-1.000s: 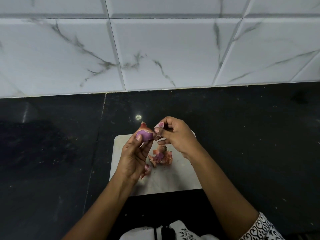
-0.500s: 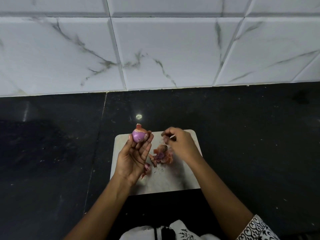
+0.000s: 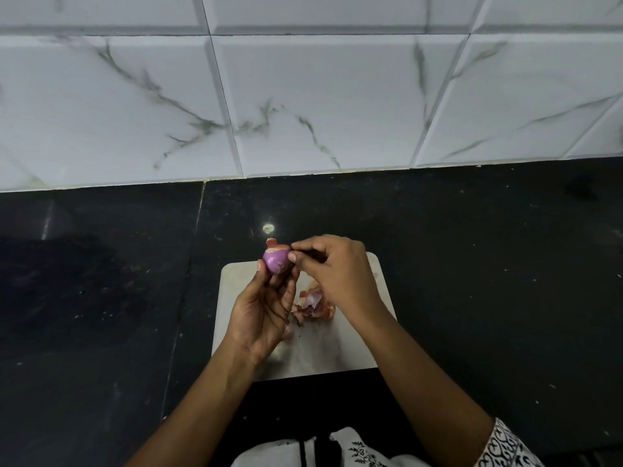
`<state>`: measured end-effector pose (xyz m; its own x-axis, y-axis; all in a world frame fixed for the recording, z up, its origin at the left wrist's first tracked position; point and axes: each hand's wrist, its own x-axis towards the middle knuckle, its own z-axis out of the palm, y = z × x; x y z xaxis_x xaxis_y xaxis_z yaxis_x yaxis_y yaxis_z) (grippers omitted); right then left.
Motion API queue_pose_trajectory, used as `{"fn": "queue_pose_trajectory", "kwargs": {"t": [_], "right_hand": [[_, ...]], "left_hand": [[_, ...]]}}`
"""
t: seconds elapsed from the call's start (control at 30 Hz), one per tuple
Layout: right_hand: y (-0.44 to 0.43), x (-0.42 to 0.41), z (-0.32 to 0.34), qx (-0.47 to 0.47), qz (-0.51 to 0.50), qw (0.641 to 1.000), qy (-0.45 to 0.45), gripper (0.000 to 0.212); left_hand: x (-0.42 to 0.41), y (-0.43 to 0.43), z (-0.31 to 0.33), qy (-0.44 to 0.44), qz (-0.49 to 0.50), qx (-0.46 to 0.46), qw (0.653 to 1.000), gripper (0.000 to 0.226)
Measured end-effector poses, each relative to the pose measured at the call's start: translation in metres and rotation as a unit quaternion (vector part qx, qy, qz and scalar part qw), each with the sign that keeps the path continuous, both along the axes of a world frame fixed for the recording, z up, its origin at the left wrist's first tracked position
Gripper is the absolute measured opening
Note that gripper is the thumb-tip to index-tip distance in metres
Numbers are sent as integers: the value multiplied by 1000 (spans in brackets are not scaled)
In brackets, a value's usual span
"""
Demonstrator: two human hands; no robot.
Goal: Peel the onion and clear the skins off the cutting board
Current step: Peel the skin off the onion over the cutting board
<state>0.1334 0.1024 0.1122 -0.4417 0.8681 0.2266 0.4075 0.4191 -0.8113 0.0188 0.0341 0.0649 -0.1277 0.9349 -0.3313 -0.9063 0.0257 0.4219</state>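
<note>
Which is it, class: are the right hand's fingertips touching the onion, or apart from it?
Touching. The head view shows the right hand with its fingertips pressed against the onion, no gap visible, while the left hand holds it.

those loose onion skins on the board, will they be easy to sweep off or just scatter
The skins look thin, curled and papery, so probably very light and floppy; a quick push may scatter them. They lie in one loose heap on the smooth cutting board, so they should slide easily. Flakes this thin might cling to fingers; gathering them is likely safer than flicking.
</note>
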Motion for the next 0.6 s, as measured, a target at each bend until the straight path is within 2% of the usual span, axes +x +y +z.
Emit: {"fn": "queue_pose_trajectory", "kwargs": {"t": [0.03, 0.17, 0.23, 0.37, 0.6], "right_hand": [[1, 0, 0, 7, -5, 1000, -1, 23], [3, 3, 2, 24, 9, 999, -23, 19], [2, 3, 4, 37, 21, 998, -38, 16], [1, 2, 7, 66, 17, 997, -42, 13], [0, -8, 0, 172, -7, 983, -66, 8]], "left_hand": [[-1, -1, 1, 0, -2, 2, 1000, 53], [-5, -3, 7, 58, -14, -7, 998, 26], [-6, -2, 6, 94, -19, -10, 995, 30], [-7, 1, 3, 116, -17, -7, 993, 56], [-4, 3, 4, 103, -17, 9, 994, 55]]}}
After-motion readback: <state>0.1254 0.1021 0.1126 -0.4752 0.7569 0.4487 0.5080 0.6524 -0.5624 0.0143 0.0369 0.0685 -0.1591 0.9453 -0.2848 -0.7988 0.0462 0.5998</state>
